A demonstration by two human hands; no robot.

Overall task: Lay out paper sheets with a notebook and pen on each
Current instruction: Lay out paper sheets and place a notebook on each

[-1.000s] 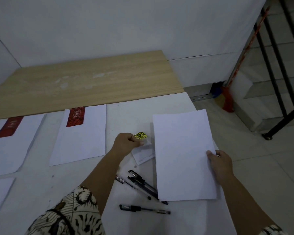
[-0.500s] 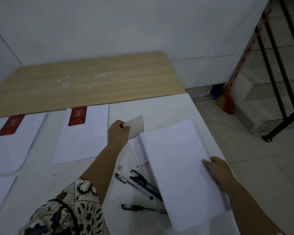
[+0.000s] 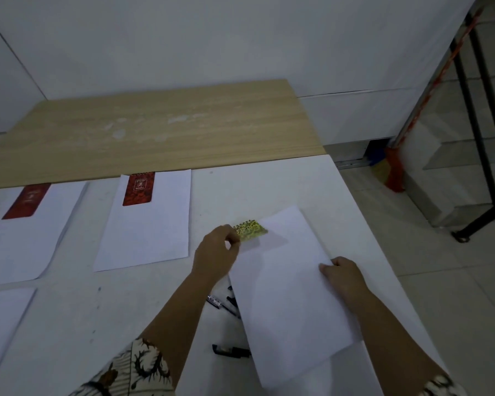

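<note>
My left hand [image 3: 216,251] pinches a small yellow-green spiral notebook [image 3: 250,229] at its near corner, above the far end of a white paper sheet [image 3: 286,292]. My right hand [image 3: 344,277] grips that sheet by its right edge; the sheet lies skewed and covers part of several black pens [image 3: 225,304]. One more pen [image 3: 231,351] pokes out from under the sheet's left edge. Further left, two sheets [image 3: 143,224] [image 3: 26,232] each carry a red notebook [image 3: 138,188] [image 3: 27,200] at the top. No pens lie on them.
Another sheet [image 3: 3,318] lies at the near left. A wooden tabletop [image 3: 155,130] adjoins the white table [image 3: 269,184] at the back. The white table's right edge drops to a tiled floor with a broom [image 3: 395,170] and black railing [image 3: 480,138].
My left hand turned the notebook so its yellow-green cover faces up and carried it right over the sheet. My right hand slid the sheet left, covering more of the pens.
</note>
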